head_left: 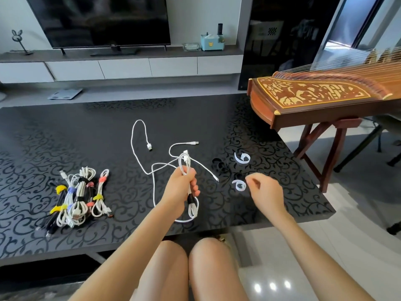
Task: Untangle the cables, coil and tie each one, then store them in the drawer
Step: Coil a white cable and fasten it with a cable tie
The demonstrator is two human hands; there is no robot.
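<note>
left hand (181,184) grips a looped white cable (188,170).

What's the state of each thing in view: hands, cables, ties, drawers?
left hand, gripping the coiled cable
coiled cable, looped, held above the table
loose cable, uncoiled, untied, on the table
cable bundle, coiled and tied
right hand, at the white tie, grip unclear
white tie, curled, unused
drawers, closed

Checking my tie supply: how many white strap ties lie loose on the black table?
2. One white curled strap tie lies farther out, right of the black ties; the other lies nearer, beside the right hand. That hand may hide more.
</note>
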